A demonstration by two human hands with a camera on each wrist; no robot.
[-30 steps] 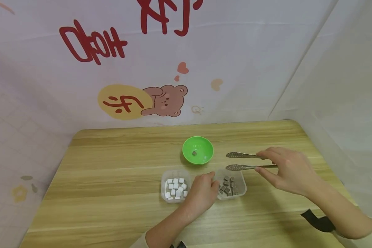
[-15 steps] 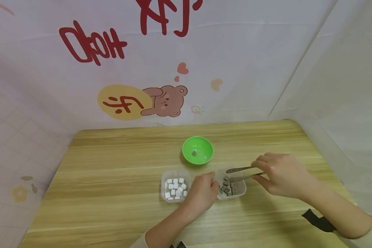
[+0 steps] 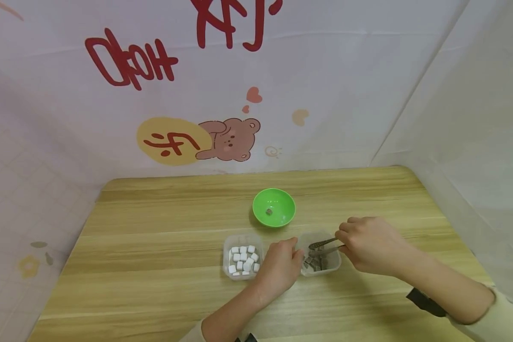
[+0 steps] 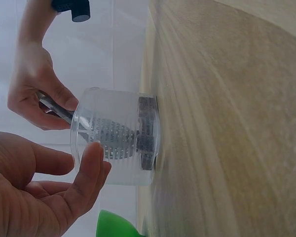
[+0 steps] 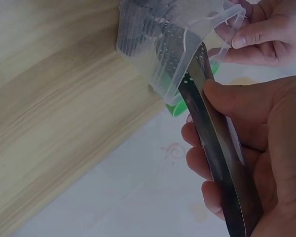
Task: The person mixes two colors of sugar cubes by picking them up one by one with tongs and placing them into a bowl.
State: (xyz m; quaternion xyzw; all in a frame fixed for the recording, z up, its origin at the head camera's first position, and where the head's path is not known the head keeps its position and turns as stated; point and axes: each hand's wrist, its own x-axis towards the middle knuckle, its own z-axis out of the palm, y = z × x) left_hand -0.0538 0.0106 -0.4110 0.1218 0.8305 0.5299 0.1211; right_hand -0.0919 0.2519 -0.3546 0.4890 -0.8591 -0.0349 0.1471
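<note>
at lower centre, we see the left hand point(image 3: 279, 266) pinching the rim of a clear square plastic tub point(image 3: 334, 267); dark grey cubes point(image 3: 315, 266) lie inside. perforated grey metal tongs point(image 3: 316, 245), tips slightly apart, slant leftward and down towards them from the right hand point(image 3: 369, 244), curled round the handles.

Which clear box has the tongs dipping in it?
The clear box with dark cubes: the tongs dip inside it. The other box holds white cubes, no tongs.
</note>
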